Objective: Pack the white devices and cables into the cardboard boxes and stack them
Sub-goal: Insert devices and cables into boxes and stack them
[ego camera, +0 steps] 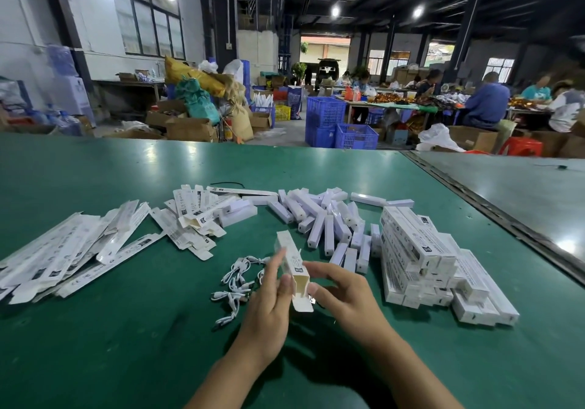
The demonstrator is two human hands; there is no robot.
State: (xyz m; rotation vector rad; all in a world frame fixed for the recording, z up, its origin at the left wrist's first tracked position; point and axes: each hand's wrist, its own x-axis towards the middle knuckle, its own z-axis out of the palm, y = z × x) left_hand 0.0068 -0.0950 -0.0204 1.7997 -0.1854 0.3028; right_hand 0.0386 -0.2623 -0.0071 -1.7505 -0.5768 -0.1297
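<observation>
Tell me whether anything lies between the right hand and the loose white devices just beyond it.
Nothing visible does. The right hand holds the open box; only a little bare green table shows between it and the nearest white devices.

Lit by round ceiling lamps (335,11) and daylight from the far doorway (324,49). Throws pale glare across the green surface (110,329), soft shadow beneath the left hand (269,310) and right hand (345,298) (darkest toward the bottom edge). Bends strongly at edges; blurs distant workers (484,101).
</observation>
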